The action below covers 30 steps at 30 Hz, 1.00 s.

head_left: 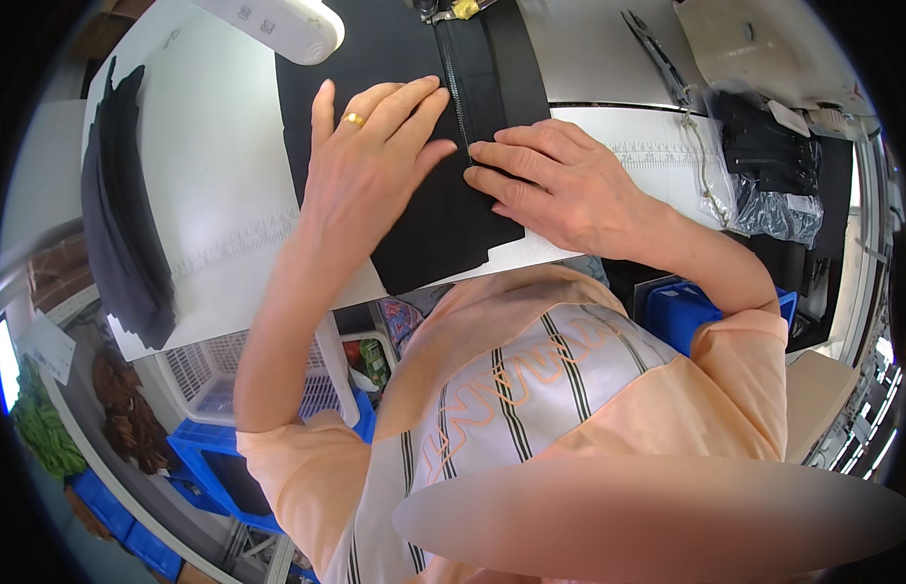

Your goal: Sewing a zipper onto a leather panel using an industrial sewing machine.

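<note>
- Left hand [361, 161], in the head view: I have it spread flat on the black fabric [438, 234], thumb apart, fingertips just beside the metal zip [457, 102].
- Right hand [560, 185]: my fingers lie close together and slightly bent, tips at the zip's near end; I cannot tell whether they pinch anything.
- The fabric lies on the white table [215, 146], its far part reaching the sewing machine's foot [441, 16].
- I judge the piece as partway: the zip lies along it, but the length between foot and fingertips seems not yet sewn. Stitches are too small to tell, and what lies beyond the foot is out of view.
- 1 pile of dark pieces [127, 214] hangs over the table's left edge; finished or waiting, I cannot tell.
</note>
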Motion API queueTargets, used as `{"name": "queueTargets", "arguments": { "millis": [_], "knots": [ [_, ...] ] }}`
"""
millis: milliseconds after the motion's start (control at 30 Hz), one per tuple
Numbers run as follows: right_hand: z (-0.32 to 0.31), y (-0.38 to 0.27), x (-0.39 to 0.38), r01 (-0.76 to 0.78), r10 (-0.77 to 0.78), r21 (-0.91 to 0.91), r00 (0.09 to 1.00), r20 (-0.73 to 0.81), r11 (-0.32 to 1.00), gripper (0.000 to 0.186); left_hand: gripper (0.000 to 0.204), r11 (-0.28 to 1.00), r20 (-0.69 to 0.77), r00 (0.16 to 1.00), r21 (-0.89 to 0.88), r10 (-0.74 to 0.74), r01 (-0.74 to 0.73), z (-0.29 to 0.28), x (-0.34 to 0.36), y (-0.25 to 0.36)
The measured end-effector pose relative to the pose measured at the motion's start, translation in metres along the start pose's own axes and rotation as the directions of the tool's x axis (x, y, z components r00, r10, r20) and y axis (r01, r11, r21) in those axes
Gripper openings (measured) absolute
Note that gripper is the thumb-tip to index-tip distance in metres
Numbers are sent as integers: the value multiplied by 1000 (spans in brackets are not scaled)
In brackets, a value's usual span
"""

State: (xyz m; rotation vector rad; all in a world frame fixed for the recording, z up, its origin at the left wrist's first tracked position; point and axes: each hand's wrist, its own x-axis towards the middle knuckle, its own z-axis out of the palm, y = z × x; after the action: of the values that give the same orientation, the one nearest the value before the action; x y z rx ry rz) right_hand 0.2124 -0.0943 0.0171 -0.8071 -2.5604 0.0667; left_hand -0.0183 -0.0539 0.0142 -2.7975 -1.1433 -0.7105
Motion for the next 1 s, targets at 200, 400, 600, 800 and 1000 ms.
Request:
{"name": "queueTargets", "arguments": {
  "millis": [200, 400, 600, 800, 1000],
  "knots": [
    [2, 4, -3, -23, 23, 13, 1000, -12, 1000, 36, 35, 999, -37, 999, 7, 39, -39, 12, 7, -8],
    [0, 7, -1, -21, 20, 44, 1000, 7, 999, 37, 38, 995, 55, 998, -99, -13, 18, 3, 11, -11],
    [1, 12, 3, -5, 5, 29, 1000, -14, 1000, 39, 40, 992, 85, 996, -118, -24, 34, 4, 13, -16],
    [1, 22, 7, 4, -3, 26, 1000, -19, 1000, 40, 40, 995, 32, 999, -98, 10, -7, 8, 22, -22],
    [-1, 28, 10, 26, -25, 30, 1000, -4, 999, 40, 41, 995, 1, 1000, -100, 30, -30, 8, 26, -25]
  ]
}}
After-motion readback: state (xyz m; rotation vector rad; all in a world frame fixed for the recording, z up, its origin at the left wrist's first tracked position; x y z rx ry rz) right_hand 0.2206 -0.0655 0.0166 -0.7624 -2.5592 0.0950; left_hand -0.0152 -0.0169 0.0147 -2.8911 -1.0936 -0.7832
